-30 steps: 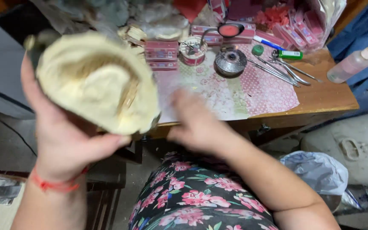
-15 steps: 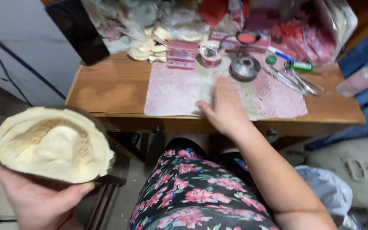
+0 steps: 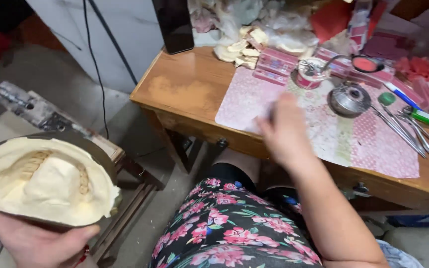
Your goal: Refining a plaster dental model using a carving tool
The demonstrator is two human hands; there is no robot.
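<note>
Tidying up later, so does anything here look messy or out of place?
Yes: the desk's back edge is heaped with crumpled plastic and pale mould pieces. Nothing looks spilled or broken.

Across the upper right of the frame we see a wooden worktop with a pink patterned mat spread over it. On the mat, right of centre, sits a small round metal pot, and beside it to the right lie several long metal tools, side by side. Above them we find a green and white pen-like item and a round red dish. Pink flat boxes are stacked at the top centre, next to pale cream pieces. A dark upright panel stands at the worktop's back edge. Our floral-print clothing fills the bottom centre.
</note>
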